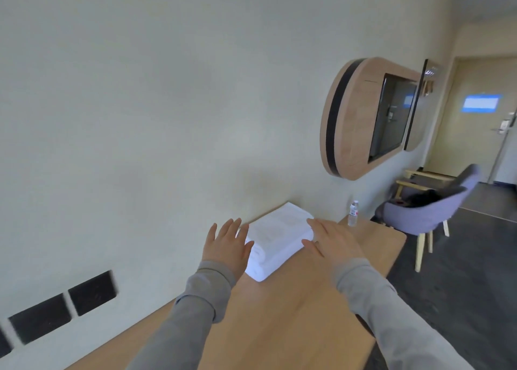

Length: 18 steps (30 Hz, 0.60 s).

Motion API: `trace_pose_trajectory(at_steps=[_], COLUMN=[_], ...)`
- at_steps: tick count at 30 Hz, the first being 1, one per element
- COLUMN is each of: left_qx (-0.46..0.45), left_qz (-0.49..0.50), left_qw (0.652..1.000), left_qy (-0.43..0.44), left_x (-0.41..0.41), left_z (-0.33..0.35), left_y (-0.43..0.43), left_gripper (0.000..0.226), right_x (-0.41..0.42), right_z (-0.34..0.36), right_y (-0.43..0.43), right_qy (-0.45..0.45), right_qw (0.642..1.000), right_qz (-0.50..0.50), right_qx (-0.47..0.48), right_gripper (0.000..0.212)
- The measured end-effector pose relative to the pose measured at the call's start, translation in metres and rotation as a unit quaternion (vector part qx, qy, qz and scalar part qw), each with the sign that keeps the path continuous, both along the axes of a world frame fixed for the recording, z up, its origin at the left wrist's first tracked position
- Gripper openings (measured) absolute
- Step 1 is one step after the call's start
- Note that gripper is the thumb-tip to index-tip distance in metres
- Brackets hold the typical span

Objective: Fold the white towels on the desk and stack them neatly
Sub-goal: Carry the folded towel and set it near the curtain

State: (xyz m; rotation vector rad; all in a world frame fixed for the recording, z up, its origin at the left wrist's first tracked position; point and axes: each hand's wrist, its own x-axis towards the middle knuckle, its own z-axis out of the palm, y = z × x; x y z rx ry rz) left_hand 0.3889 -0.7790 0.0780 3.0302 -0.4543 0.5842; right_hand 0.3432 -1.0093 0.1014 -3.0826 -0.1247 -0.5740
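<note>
The left hand (pixel 226 242), fingers straight and spread, flanks the left side of the stack of folded white towels (pixel 275 238), holding nothing. The stack lies on the wooden desk (pixel 282 319) beside the wall. The right hand (pixel 334 242), fingers likewise extended, flanks its right side, empty. Farther right stand a water bottle (pixel 353 213) and a grey chair (pixel 428 210).

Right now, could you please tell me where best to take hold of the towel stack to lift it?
Probably by its two sides, low under the bottom layer: the towel stack is soft, folded layers lying flat on the desk. Come in with the left hand and right hand, which flank it, open.
</note>
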Motion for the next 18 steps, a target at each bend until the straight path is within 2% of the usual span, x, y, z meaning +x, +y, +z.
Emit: trace_pose_trajectory(at_steps=[9, 13, 18], left_qx=[-0.025, -0.046, -0.03], left_qz=[0.031, 0.036, 0.04], left_qw=[0.999, 0.998, 0.999], left_qy=[-0.007, 0.003, 0.005], left_x=[0.114, 0.142, 0.168], left_z=[-0.015, -0.024, -0.036], left_y=[-0.043, -0.054, -0.052], left_gripper=[0.052, 0.052, 0.052], right_x=[0.115, 0.153, 0.198], right_z=[-0.008, -0.012, -0.021], right_y=[-0.049, -0.06, -0.068], right_qy=[-0.007, -0.004, 0.025], right_qw=[1.0, 1.0, 0.998], right_qz=[0.012, 0.021, 0.058], right_qx=[0.0, -0.011, -0.017], right_gripper=[0.051, 0.051, 0.052])
